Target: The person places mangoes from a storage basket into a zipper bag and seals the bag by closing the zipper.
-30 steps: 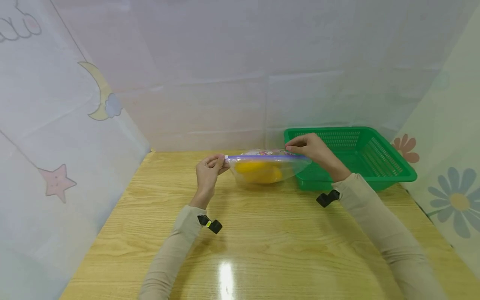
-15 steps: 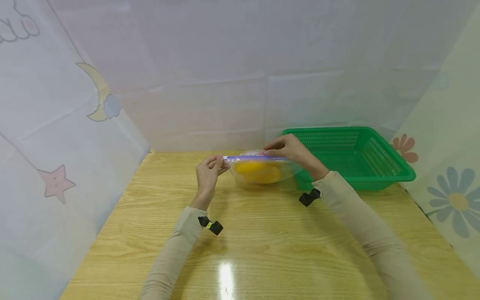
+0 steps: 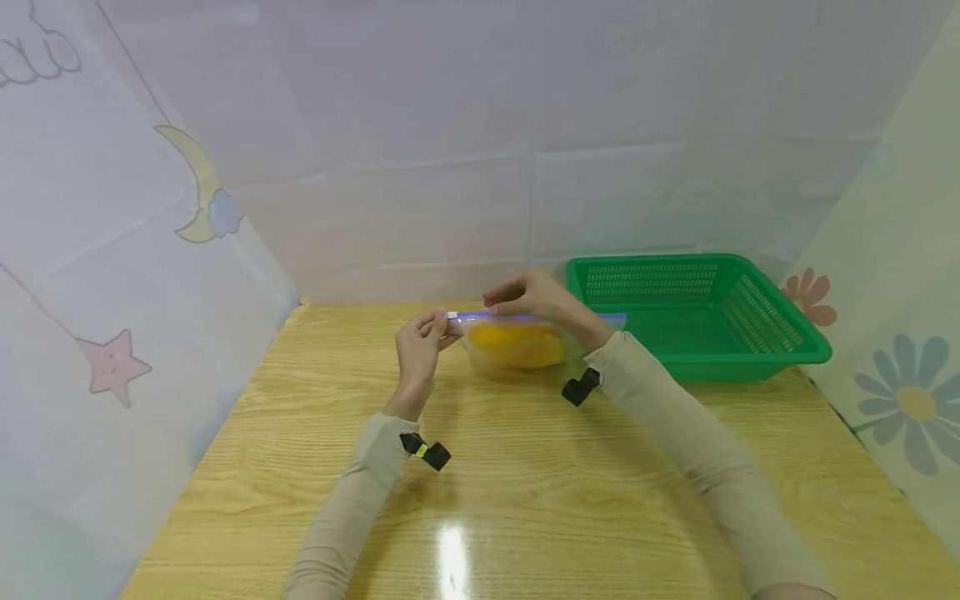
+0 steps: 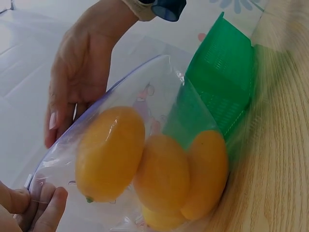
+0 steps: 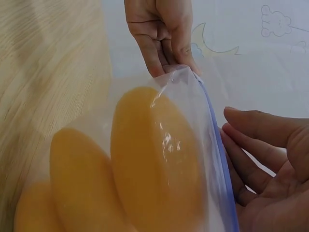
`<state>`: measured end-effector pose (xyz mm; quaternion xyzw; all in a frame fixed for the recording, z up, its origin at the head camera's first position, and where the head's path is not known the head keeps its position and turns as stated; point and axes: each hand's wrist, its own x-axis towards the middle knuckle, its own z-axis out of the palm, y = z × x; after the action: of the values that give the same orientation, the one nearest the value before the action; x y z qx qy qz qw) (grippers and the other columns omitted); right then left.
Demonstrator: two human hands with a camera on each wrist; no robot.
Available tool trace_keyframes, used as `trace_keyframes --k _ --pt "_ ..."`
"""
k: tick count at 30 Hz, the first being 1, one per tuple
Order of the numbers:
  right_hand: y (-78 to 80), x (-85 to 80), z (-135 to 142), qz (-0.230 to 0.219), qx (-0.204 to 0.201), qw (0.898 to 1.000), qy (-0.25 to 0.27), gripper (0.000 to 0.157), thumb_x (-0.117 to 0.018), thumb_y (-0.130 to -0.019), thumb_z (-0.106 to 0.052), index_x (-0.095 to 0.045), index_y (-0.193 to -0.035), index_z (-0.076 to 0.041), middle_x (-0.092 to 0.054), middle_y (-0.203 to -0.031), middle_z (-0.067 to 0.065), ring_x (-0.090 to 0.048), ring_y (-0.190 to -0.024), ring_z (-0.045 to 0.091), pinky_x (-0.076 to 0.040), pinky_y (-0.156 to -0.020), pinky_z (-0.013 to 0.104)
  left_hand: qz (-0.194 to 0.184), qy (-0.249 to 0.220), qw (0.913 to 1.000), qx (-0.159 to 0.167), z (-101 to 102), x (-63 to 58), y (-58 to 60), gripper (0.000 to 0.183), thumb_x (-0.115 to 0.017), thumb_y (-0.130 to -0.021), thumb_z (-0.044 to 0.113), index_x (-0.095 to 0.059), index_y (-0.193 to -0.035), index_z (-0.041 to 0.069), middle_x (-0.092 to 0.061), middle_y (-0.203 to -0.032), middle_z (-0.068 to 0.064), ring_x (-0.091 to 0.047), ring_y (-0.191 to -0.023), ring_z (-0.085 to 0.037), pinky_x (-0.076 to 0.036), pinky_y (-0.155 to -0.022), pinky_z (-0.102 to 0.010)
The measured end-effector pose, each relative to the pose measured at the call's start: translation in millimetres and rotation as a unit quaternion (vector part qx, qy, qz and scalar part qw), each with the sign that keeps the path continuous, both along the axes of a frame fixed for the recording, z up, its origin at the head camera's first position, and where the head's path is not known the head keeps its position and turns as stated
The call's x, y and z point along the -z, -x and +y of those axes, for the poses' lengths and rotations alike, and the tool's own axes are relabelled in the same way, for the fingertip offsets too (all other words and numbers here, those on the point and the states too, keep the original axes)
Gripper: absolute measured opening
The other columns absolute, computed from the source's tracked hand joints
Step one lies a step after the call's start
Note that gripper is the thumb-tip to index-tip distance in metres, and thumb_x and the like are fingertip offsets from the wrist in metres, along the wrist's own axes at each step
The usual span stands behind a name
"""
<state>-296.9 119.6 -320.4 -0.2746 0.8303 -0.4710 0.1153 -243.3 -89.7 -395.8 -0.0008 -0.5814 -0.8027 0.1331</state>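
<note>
A clear zip bag (image 4: 161, 87) with a purple zip strip stands on its lower edge, mouth side up. Inside it lie several yellow-orange, mango-like fruits (image 4: 111, 154); one shows a small green tip in the left wrist view. My left hand (image 3: 416, 354) pinches the bag's left top corner, by the white slider (image 3: 452, 316). Over the zip strip, close to that corner, is my right hand (image 3: 543, 300). Its thumb (image 5: 251, 123) stands apart from the strip in the right wrist view, while the other fingers reach behind the strip.
A green plastic basket (image 3: 697, 362) with slotted walls stands at the back right, just behind the bag's right end. Wood-grain table (image 3: 525, 483) stretches in front. A printed cloth backdrop (image 3: 420, 167) rises behind and on both sides.
My right hand has travelled left along the zip strip, from the bag's right end to near my left hand. The left hand keeps its pinch on the corner, and the bag stays in place.
</note>
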Motion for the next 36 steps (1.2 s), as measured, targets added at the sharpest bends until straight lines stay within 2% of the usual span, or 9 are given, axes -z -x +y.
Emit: trace_keyframes --k 5,8,17,23,27,36 --pt "4.3 2.4 -14.3 -0.034 -0.02 0.999 0.031 0.032 -0.073 -0.089 -0.007 -0.069 -0.12 0.002 -0.071 -0.115 0.014 -0.065 -0.107 0.026 -0.052 -0.093 0.036 -0.007 -0.001 1.0 0.0 1.0 -1.6 0.6 0.028 -0.061 -0.098 0.008 -0.062 -0.112 -0.016 -0.072 -0.08 -0.008 -0.07 -0.071 -0.015 -0.058 -0.077 -0.033" --pt "5.9 3.5 -21.1 -0.037 -0.034 0.998 0.037 0.031 -0.075 -0.088 -0.006 -0.07 -0.118 0.003 -0.071 -0.113 0.014 -0.067 -0.104 0.025 -0.053 -0.091 0.036 -0.008 0.002 1.0 0.001 1.3 -2.4 0.0 0.031 -0.063 -0.097 0.009 -0.062 -0.113 -0.017 -0.072 -0.081 -0.009 -0.07 -0.071 -0.015 -0.058 -0.078 -0.033" --pt "7.1 7.2 -38.9 0.023 -0.075 0.997 0.012 0.032 -0.076 -0.087 -0.006 -0.07 -0.116 0.006 -0.072 -0.11 0.016 -0.068 -0.097 0.026 -0.055 -0.086 0.034 -0.006 0.032 0.9994 -0.006 3.3 -5.0 -0.3 0.03 -0.061 -0.098 0.01 -0.063 -0.113 -0.016 -0.072 -0.084 -0.013 -0.07 -0.07 -0.014 -0.058 -0.077 -0.032" --pt "5.2 10.3 -43.1 0.052 -0.071 0.996 0.011 0.027 -0.076 -0.085 -0.002 -0.072 -0.111 0.005 -0.073 -0.105 0.015 -0.068 -0.092 0.025 -0.055 -0.084 0.034 -0.005 0.04 0.9992 -0.002 5.7 -6.0 -0.7 0.025 -0.057 -0.1 0.007 -0.057 -0.111 -0.015 -0.066 -0.092 -0.018 -0.069 -0.071 -0.015 -0.058 -0.078 -0.032" --pt "5.4 12.2 -45.2 0.06 -0.069 0.996 0.012 0.025 -0.077 -0.085 -0.004 -0.074 -0.108 0.004 -0.074 -0.102 0.013 -0.068 -0.089 0.023 -0.056 -0.083 0.034 -0.003 0.042 0.9991 0.008 4.4 -5.5 -1.6 0.023 -0.056 -0.101 0.009 -0.056 -0.109 -0.012 -0.061 -0.098 -0.015 -0.068 -0.076 -0.015 -0.057 -0.08 -0.033" --pt "6.9 16.5 -49.2 0.073 -0.064 0.995 0.034 0.023 -0.078 -0.086 -0.008 -0.075 -0.105 0.004 -0.074 -0.097 0.012 -0.069 -0.084 0.022 -0.056 -0.078 0.033 0.01 0.021 0.9997 0.002 2.0 -8.6 -1.1 0.028 -0.061 -0.099 0.01 -0.063 -0.108 -0.016 -0.067 -0.085 -0.009 -0.068 -0.075 -0.015 -0.058 -0.08 -0.035"
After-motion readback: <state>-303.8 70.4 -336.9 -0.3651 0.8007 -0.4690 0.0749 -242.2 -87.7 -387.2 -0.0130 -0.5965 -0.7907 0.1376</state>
